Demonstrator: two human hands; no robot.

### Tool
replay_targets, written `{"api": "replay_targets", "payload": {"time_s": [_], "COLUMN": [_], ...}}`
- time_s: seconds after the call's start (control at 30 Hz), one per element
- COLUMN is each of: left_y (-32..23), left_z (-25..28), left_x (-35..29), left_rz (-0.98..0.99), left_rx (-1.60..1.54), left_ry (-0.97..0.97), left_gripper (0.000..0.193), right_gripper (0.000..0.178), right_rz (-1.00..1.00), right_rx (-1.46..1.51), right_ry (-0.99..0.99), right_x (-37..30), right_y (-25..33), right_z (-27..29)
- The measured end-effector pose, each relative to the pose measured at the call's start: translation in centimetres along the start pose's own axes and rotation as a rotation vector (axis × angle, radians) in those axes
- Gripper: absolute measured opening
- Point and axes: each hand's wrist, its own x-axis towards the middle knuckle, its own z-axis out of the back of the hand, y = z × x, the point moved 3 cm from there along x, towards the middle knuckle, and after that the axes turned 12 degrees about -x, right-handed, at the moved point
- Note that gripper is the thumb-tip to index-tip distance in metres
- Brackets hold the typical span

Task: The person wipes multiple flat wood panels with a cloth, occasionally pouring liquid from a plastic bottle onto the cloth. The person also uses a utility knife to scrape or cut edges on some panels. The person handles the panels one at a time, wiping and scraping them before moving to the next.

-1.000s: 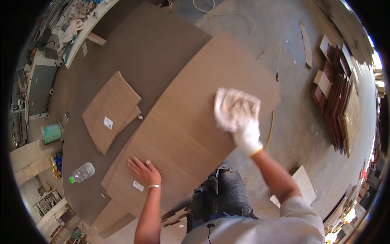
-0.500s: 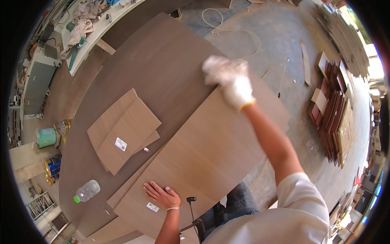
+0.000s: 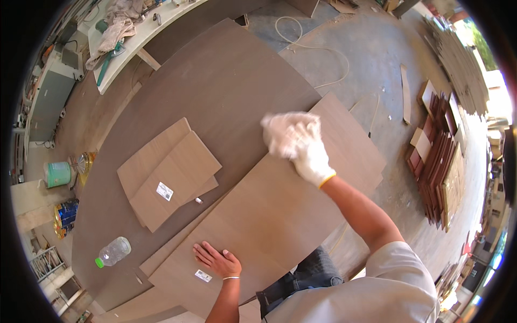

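A long light-brown wood panel lies slantwise before me on the brown tabletop, with more board edges showing under it. Bare and flat, my left hand presses on its near-left part, fingers stretched out, just above a small white label. My right hand wears a white knit glove with a yellow cuff. It is closed on a pale cloth, blurred by motion, at the panel's far long edge. The cloth hides most of the fingers.
Smaller labelled panels lie stacked left of the long one. A clear plastic bottle with a green cap rests on its side at the table's left. Dark-red boards are piled on the floor at right. A pale hose curls beyond the table.
My right hand has moved nearer to me with the cloth, down along the panel's far edge. My left hand stays in the same spot on the panel.
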Motion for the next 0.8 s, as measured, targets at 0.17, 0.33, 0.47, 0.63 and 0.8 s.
{"api": "replay_targets", "payload": {"time_s": [0.17,0.33,0.47,0.63,0.8], "left_y": [-1.1,-0.2,-0.2,0.1,-0.1], "left_z": [-0.3,0.4,0.4,0.4,0.3], "left_x": [1.0,0.3,0.5,0.2,0.1], "left_rz": [-0.049,-0.012,0.035,0.069,0.047], "left_rx": [-0.039,-0.022,-0.038,-0.050,-0.074], "left_ry": [-0.010,-0.025,0.028,0.016,0.002], "left_gripper": [0.073,0.073,0.076,0.078,0.077], "right_gripper": [0.026,0.028,0.040,0.040,0.034], "right_rz": [-0.472,-0.007,0.120,0.060,0.306], "right_rx": [0.020,0.117,0.350,0.139,0.270], "right_ry": [0.041,-0.245,0.070,-0.073,-0.019], "right_x": [2.9,2.0,-0.4,0.6,-1.7], "right_y": [-13.4,6.1,8.5,8.8,19.5], "right_z": [0.8,4.4,1.5,3.2,3.5]}}
